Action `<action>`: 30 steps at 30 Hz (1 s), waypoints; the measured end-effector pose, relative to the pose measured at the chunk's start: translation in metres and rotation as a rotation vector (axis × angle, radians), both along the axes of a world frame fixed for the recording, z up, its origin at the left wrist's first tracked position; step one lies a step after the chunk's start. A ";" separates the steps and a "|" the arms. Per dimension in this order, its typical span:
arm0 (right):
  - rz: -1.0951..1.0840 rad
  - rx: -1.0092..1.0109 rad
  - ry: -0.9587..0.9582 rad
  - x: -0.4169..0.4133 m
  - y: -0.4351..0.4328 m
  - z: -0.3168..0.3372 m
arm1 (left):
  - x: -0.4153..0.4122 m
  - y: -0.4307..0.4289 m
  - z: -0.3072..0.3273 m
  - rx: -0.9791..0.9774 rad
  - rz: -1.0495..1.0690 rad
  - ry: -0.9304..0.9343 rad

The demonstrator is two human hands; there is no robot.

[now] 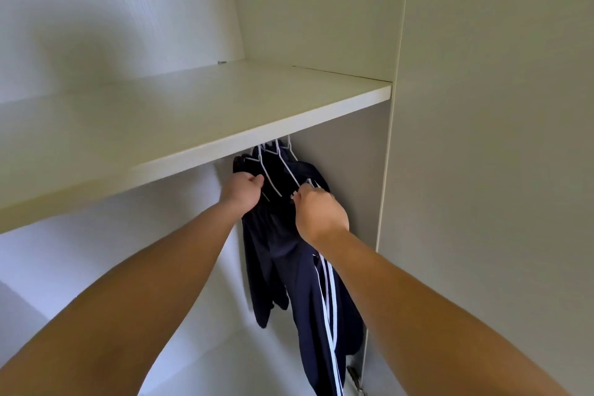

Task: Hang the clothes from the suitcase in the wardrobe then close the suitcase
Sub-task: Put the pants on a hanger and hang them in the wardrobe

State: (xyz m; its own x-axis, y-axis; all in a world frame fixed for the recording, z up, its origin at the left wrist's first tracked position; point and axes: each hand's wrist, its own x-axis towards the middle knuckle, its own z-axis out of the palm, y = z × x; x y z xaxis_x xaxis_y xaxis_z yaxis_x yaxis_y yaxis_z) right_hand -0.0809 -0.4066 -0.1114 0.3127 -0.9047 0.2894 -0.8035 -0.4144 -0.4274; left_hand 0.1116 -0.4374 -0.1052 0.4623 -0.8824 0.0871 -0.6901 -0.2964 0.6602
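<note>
The person is standing at the open wardrobe [347, 177], both arms reaching in under the shelf [225, 112]. The dark clothes [276, 254] are hanging on white wire hangers [273, 167] at the right end of the compartment, just beside the side panel. The hooks are running up behind the shelf edge, so the rail is hidden. The nearest piece, a striped garment [318, 315], is trailing low toward the hinge [353, 374].

The left hand [243, 190] is gripping dark fabric at a hanger shoulder, its fingers [257, 181] curled into the cloth. The right hand [321, 214] is pinching the wire end of the front hanger between thumb and fingers [300, 195].

Step in hand, by judgement: seating and straightening a garment on the rail. The suitcase is not in view, so whether more clothes are waiting there cannot be told. The next move is calling for both hands to let go once the hook is sitting firmly, then a turn to the suitcase to fetch another piece or close the lid.
</note>
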 end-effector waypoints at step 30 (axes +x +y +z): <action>1.445 0.446 0.382 0.086 0.433 -0.083 | -0.104 0.666 -0.069 0.272 0.758 0.145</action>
State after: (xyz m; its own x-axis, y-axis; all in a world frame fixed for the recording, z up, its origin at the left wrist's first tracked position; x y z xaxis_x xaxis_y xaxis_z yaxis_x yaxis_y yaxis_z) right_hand 0.0046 0.0260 -0.1946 0.9507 0.2303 -0.2076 0.0650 -0.8026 -0.5930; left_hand 0.0078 0.2290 -0.1740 0.9323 -0.3071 -0.1912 -0.1513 -0.8111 0.5650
